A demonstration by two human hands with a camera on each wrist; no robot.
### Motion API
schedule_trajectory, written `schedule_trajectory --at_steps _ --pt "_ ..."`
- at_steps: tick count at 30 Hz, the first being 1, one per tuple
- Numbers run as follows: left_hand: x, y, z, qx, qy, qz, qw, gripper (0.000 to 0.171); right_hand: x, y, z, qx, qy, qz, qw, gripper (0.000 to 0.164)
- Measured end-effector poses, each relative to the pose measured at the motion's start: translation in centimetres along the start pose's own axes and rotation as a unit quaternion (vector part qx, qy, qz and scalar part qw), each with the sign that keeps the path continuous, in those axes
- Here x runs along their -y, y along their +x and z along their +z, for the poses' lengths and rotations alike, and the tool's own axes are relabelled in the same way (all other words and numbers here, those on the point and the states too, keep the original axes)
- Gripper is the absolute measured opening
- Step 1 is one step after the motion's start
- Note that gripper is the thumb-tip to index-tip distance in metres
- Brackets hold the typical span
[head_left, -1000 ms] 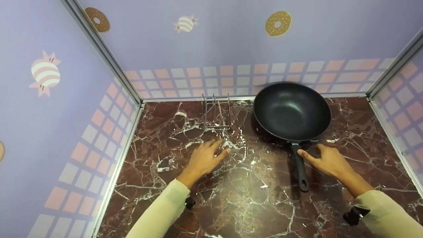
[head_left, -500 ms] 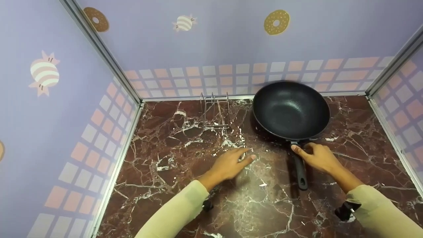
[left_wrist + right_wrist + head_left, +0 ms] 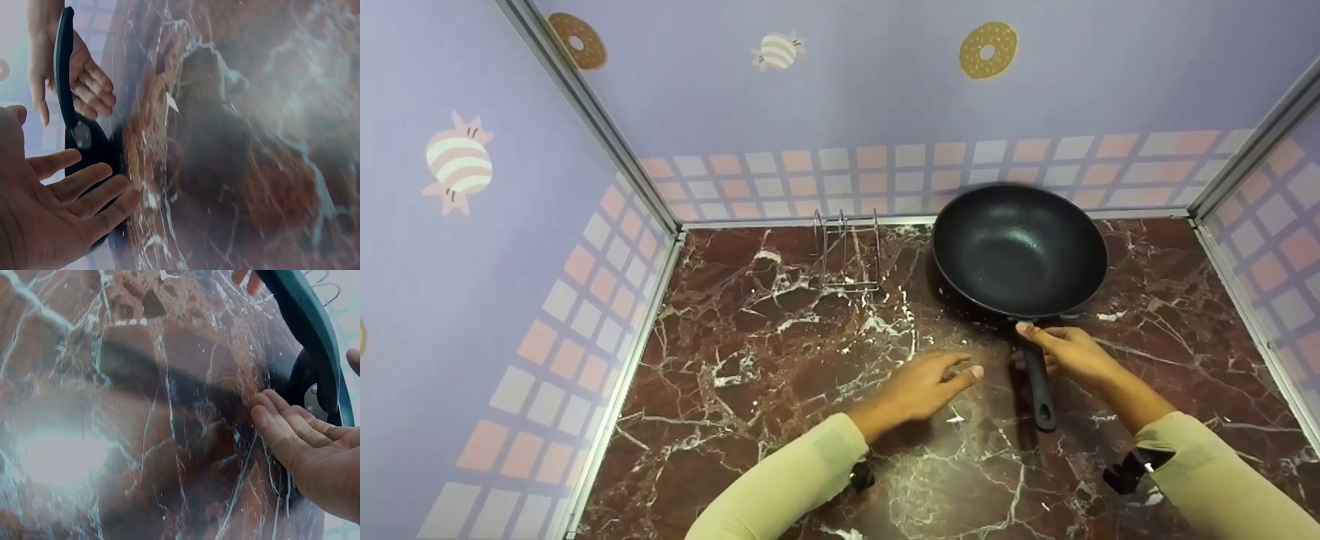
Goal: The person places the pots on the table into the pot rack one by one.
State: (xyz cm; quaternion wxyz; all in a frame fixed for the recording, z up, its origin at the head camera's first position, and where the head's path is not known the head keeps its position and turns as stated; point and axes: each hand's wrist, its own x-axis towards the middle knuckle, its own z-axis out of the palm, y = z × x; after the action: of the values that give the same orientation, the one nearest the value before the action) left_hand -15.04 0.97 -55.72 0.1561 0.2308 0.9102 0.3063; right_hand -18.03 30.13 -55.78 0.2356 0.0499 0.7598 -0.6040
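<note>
Straddling the handle, the right hand is standing wide, fingers uncurled — the left hand is hovering near, wide and empty. Beyond them the black pan is sitting — curling the fingers fully should steady the hold.

In the head view, we lost part of the fingers of the bare right-hand grip beneath the long black handle, and could not tell whether they touched it. We saw both pale yellow-green fabric sleeves cut off by the frame edges. From the left wrist, the bare left-hand grip hid much of the round, deep black pan. From the right wrist, we found the handle cropped at the top and only loops of the thin silver wire rack, blurred, in the upper right corner.
</note>
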Motion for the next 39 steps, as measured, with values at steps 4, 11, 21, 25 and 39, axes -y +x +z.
schedule_trajectory --at_steps 4,11,21,25,39 --pt "-1.0 0.7 0.7 0.007 -0.026 0.006 0.9996 0.07 0.2 -0.1 0.2 0.023 0.04 0.0 0.999 0.067" --pt "-2.5 1.9 2.2 0.026 -0.087 0.0 0.9959 0.063 -0.2 0.7 0.2 0.047 0.16 0.015 0.986 0.045" --pt "-5.2 2.6 4.3 0.091 -0.345 -0.067 0.9316 0.053 -0.4 1.5 0.5 0.081 0.245 0.04 0.965 0.025" --pt "-6.1 3.0 5.0 0.112 -0.434 -0.089 0.8897 0.041 -0.5 1.6 0.8 0.098 0.258 0.049 0.96 0.028" --pt "-7.1 3.5 6.7 0.133 -0.598 -0.115 0.7822 0.014 -0.9 1.6 1.5 0.1 0.272 0.071 0.954 0.029"
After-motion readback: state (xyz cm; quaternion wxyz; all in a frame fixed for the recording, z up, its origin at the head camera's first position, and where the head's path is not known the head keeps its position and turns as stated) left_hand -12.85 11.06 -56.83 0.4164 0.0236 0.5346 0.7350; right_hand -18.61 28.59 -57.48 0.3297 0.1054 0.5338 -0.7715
